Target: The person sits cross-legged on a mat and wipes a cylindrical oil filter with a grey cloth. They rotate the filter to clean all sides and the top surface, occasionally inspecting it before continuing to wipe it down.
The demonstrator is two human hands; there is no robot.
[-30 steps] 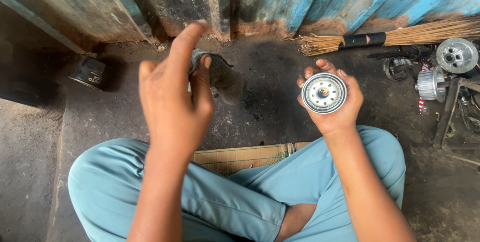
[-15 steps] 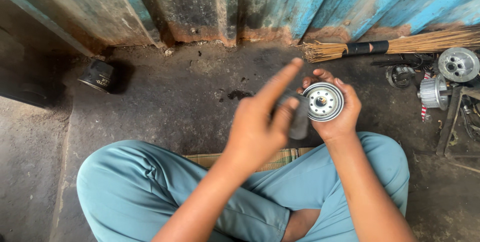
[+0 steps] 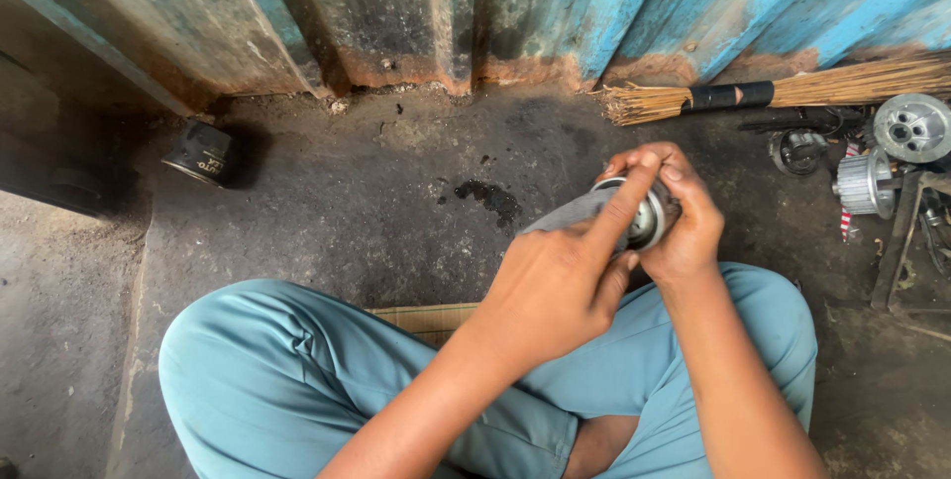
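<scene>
Now round metal filter point(image 3: 649, 216), flat face toward camera, in right hand point(image 3: 684, 231).

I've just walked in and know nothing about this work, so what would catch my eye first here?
First the two hands at centre: the right hand cups a round metal part while the left hand presses a grey cloth onto it, above crossed legs in blue trousers. Behind runs a rusty blue metal wall with a broom along its foot at right. A black can lies on the floor at far left.
</scene>
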